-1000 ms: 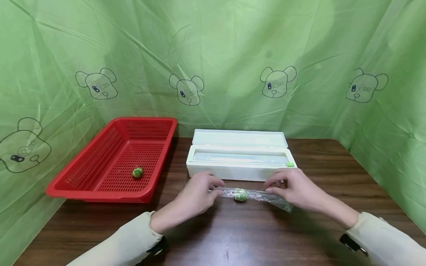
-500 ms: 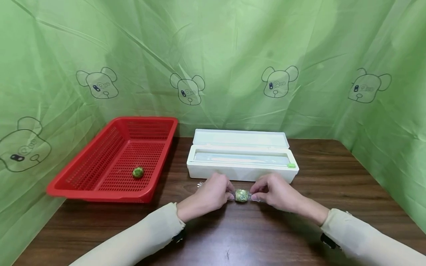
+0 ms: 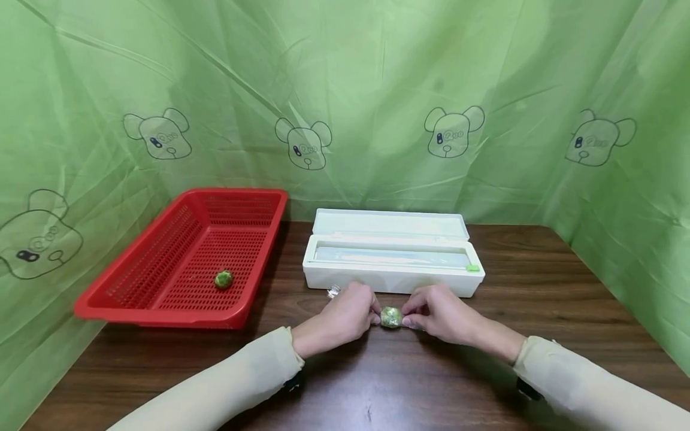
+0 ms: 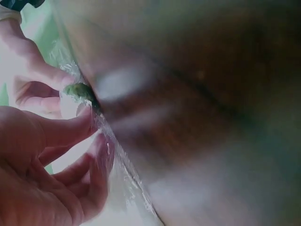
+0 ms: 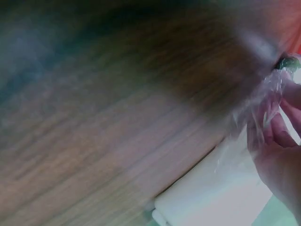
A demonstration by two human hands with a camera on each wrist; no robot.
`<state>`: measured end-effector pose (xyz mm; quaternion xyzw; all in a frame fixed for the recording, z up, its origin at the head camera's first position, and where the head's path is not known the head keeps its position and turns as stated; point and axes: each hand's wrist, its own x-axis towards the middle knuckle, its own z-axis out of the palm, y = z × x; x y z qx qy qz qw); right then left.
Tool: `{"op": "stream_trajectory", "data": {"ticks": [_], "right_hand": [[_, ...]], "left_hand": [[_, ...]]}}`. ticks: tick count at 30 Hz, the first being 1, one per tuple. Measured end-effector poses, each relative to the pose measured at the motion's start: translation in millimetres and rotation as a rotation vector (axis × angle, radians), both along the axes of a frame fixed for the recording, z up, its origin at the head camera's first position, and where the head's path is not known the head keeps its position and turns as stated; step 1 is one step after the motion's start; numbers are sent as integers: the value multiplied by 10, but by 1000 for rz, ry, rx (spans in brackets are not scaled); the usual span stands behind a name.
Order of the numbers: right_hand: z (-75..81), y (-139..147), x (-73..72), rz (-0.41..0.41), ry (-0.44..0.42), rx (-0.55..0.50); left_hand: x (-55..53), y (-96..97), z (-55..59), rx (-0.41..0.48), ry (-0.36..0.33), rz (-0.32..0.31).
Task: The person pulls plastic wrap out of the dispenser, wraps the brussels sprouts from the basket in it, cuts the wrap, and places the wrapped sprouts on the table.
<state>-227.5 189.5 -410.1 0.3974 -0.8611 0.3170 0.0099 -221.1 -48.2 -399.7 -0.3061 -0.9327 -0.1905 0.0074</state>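
A Brussels sprout wrapped in clear cling film sits on the table between the two hands. My left hand pinches the film close against the sprout's left side, thumb against finger. On the other side my right hand pinches the film in the same way. In the left wrist view a loose tail of cling film trails past the left fingers. Crumpled film also hangs at the right fingers in the right wrist view. The film's ends are partly hidden by the hands in the head view.
Just behind the hands stands a white cling film box, lid raised, with a green slide cutter at its right end. At the left is a red perforated basket holding another Brussels sprout. Green cloth encloses the table.
Both hands have moved inward along the film strip to the sprout's sides. The film, stretched wide a second ago, is now gathered tightly beside the sprout. Over the last half second the hands moved only slightly.
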Motion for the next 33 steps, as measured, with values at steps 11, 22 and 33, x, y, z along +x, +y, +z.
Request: {"op": "stream_trajectory", "data": {"ticks": [11,22,33], "right_hand": [[29,5,103,-35,-73,38],[39,-117,307,-108,-119,65],[167,-105,585,-108,-179,40]], "left_hand": [[102,-11,31,34,10,-9],[146,-1,65,-29,-45,-24],[352,1,150,21,-133,-28]]}}
